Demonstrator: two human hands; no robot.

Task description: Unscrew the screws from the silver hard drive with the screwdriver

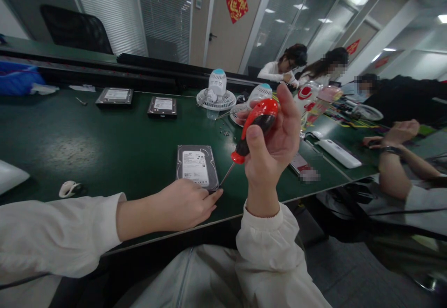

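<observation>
A hard drive (195, 164) with a white label lies flat on the green table close to its front edge. Across the drive's near edge rests my left hand (186, 205), its index finger stretched toward the near right corner; what the other fingers grip, if anything, is hidden. My right hand (270, 147) is closed round the red and black handle of a screwdriver (260, 121), held tilted. Its thin shaft runs down left to the drive's near right corner, beside my left fingertip. Several small screws (226, 132) are scattered beyond the drive.
Two more hard drives (114, 96) (162, 106) lie farther back. White fan parts (217, 89) stand behind the screws. A white ring-shaped item (69, 189) is at left, a white oblong device (338, 153) at right. Another person's hands (396, 136) rest at the right edge; more people sit beyond.
</observation>
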